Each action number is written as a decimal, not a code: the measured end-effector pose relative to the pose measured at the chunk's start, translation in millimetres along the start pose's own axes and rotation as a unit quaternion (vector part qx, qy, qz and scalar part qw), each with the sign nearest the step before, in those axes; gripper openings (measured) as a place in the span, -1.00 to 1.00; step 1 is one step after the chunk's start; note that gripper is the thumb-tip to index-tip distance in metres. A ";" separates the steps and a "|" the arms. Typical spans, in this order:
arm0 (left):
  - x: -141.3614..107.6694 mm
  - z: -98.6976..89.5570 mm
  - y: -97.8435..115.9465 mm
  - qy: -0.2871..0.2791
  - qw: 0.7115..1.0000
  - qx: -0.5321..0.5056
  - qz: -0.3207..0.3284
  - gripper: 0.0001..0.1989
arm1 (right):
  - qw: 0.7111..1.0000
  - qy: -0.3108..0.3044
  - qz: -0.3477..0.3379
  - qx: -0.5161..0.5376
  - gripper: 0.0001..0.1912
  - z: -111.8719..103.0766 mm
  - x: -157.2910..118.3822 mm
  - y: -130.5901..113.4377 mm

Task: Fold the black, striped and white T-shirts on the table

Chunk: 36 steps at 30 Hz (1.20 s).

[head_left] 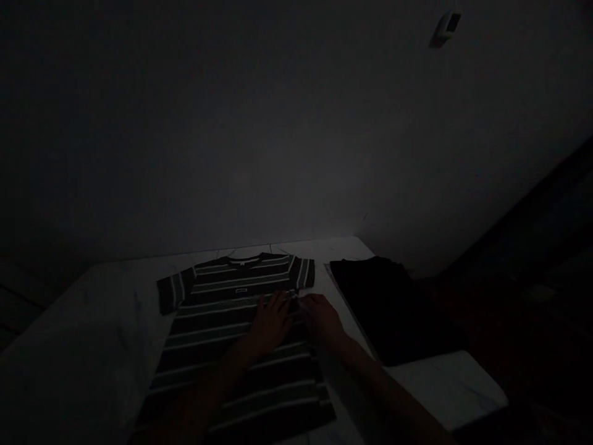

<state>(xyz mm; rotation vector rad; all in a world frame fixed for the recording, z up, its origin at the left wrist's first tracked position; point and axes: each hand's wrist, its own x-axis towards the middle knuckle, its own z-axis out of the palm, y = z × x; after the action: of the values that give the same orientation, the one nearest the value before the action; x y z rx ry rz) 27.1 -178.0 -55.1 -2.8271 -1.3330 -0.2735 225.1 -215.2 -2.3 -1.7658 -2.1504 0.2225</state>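
A dark T-shirt [208,340] with pale stripes lies spread on a white marbled table, its collar toward the wall. Flat on its chest, right of the small label patch, rests my left hand [271,321], fingers apart. My right hand [322,318] is at the shirt's right side edge just below the sleeve, its fingertips bent together at the fabric; the dim light hides exactly what they pinch. The two hands are close together.
Right of the shirt, a folded black garment [398,309] lies on the table [445,383], with a thin pale edge along its left side. A plain wall [278,136] rises behind, carrying a small box [449,25] high at the right. The room is very dark.
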 end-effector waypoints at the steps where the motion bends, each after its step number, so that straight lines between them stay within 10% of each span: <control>1: -6.8 -0.9 4.3 -0.001 1.000 -0.004 0.004 -0.43 | 1.000 -0.007 -0.019 0.005 -0.62 3.9 -20.5 -2.5; 7: -57.4 -12.0 45.1 -0.021 0.998 -0.027 0.048 -0.41 | 0.989 -0.056 -0.135 -0.029 -0.25 38.3 -126.7 -1.4; 12: -134.1 -25.0 39.6 -0.044 0.995 -0.035 0.083 -0.37 | 0.979 -0.039 -0.183 -0.083 -0.19 51.6 -161.6 16.9; 19: -256.1 -50.0 -16.2 -0.036 0.996 0.037 -0.068 -0.39 | 0.977 0.016 -0.196 -0.083 -0.19 55.5 -161.6 26.1; 29: -337.5 -55.1 -5.0 0.046 0.981 0.113 -0.149 -0.45 | 0.972 -0.055 -0.222 -0.057 -0.20 59.5 -174.3 58.2; 33: -365.0 -44.8 -5.5 0.120 0.973 0.101 -0.169 -0.60 | 0.968 -0.050 -0.241 -0.048 -0.28 54.3 -129.8 51.1; 36: -362.5 -36.9 -15.7 0.171 0.944 0.096 -0.265 -0.64 | 0.963 -0.057 -0.264 -0.012 -0.36 40.4 -60.2 -11.4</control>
<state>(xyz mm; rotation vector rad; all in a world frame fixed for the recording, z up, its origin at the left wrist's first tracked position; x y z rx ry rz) -216.8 -448.2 -77.3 -2.0913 -1.8737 -0.5686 209.8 -272.3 -45.9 -1.1495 -2.6193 0.1616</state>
